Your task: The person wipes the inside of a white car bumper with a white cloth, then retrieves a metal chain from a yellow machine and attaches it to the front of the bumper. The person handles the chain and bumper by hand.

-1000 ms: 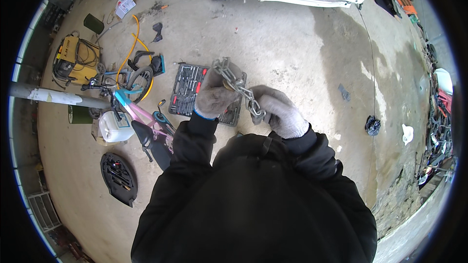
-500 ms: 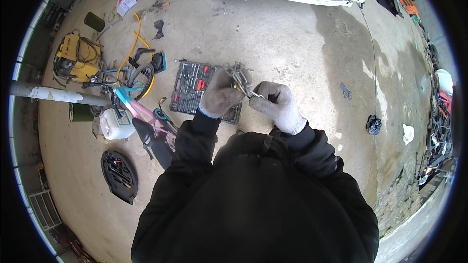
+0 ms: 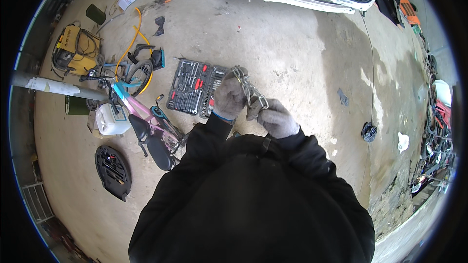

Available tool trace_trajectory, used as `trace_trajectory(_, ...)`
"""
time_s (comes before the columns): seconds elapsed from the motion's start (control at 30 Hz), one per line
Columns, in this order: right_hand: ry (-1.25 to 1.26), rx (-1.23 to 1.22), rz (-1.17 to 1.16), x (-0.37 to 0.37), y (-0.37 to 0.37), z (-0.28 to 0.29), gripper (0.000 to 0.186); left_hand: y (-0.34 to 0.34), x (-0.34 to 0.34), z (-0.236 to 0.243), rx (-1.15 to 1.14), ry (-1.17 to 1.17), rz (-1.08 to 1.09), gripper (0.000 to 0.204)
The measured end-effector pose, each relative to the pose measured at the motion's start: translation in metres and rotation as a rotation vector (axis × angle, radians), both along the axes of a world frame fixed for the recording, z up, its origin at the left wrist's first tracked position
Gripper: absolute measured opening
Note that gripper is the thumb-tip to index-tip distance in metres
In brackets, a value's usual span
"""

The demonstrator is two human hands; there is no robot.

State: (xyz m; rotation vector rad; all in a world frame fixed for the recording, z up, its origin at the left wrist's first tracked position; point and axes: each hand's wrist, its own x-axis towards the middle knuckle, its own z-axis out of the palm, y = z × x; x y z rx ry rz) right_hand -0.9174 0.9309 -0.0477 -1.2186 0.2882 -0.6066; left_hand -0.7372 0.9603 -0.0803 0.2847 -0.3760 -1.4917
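Observation:
My left hand [image 3: 229, 98], in a grey work glove, is closed around part of a metal chain [image 3: 248, 87] whose large links hang over its fingers. The gloved right hand [image 3: 276, 118] pinches the chain's end, where one long link sticks up past the fingertips. Both hands are close together in front of my chest. Below and behind the left hand lies an opened tool case [image 3: 187, 87] with wrenches, sockets and red-handled tools, partly hidden by that hand.
A pink and blue bicycle [image 3: 139, 112] stands at the left, near a white jug [image 3: 112, 120] and a grey pole [image 3: 58, 85]. Farther left is a yellow machine [image 3: 75, 50]. A black tray of tools [image 3: 113, 173] lies nearer. A white car body [image 3: 312, 1] stands ahead.
The right hand has turned and dropped a little, and the chain's end link now points up beside it. The chain is drawn out more between both hands.

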Motion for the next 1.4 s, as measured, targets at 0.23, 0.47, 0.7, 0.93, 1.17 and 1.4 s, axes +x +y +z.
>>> trace_trajectory(0.23,0.327,-0.161,0.065,0.003,0.033,0.027,0.064,0.002,0.003,-0.002,0.091,-0.086,0.061,0.033)
trace_trajectory(0.47,0.444,-0.419,-0.080,0.018,0.030,0.028,0.061,-0.011,0.012,0.000,-0.091,0.103,-0.030,0.041)
trace_trajectory(0.7,0.226,-0.708,-0.698,0.034,-0.016,0.042,0.045,-0.023,0.019,0.036,-0.068,-0.222,-0.003,0.040)
trace_trajectory(0.93,0.136,-0.567,-0.726,0.077,-0.081,0.036,0.033,-0.065,0.027,0.051,0.062,-0.377,0.177,0.047)
trace_trajectory(1.17,0.133,-0.520,-0.617,0.102,-0.179,0.041,0.023,-0.129,0.062,0.043,0.132,-0.610,0.289,0.057)
trace_trajectory(1.4,0.040,-0.613,-0.566,0.122,-0.267,0.066,0.024,-0.207,0.068,0.091,0.105,-0.362,0.258,0.035)
